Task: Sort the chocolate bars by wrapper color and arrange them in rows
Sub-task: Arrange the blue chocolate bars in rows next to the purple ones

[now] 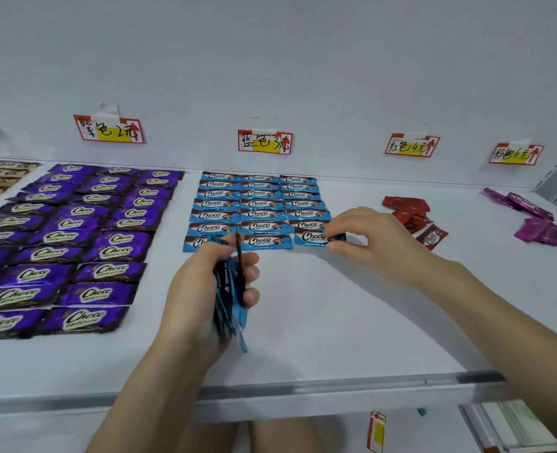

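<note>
step: blue rows being laid | stack of blue foil-wrapped chocolate bars [230, 297] is gripped in left hand [198, 289] | one blue bar [309, 237] is pinched by right hand [368, 243] at right end of front row [267, 240] on white shelf [336, 322] | next, as judged: bar to be squared and released, new row begun nearer | red foil bars [406, 207] lie heaped beyond, unsorted

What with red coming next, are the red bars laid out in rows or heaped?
Heaped: the red bars overlap in a loose pile, unlike the blue bars laid in rows.
</note>
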`<state>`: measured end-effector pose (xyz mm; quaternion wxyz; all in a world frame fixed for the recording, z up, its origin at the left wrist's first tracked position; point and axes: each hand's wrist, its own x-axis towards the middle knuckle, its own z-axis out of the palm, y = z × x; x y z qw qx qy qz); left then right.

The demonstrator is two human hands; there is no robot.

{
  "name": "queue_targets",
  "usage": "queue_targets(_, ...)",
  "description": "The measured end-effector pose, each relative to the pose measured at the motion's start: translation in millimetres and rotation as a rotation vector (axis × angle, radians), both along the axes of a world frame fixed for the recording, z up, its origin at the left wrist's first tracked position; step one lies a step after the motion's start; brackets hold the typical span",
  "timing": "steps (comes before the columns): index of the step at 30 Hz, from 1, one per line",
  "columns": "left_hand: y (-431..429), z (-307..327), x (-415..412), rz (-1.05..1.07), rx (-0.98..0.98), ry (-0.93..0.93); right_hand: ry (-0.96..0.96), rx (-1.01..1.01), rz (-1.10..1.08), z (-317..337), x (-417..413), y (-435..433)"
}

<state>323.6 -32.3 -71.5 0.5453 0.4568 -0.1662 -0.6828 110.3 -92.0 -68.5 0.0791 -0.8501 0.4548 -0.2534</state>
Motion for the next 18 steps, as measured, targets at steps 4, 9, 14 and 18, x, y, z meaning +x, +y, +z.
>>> queue_targets(4,5,0,-1,-0.005,-0.035,-0.015,0.165,0.018,0.048,-4,3,-6)
queue_targets(9,7,3,0,0.012,-0.029,-0.084,0.193,0.046,0.014,-4,3,-8)
queue_targets(14,7,4,-3,0.018,-0.015,-0.089,0.195,0.078,-0.012,-5,5,-11)
queue_targets(18,8,4,-3,0.014,-0.008,-0.088,0.202,0.074,-0.024,-6,5,-14)
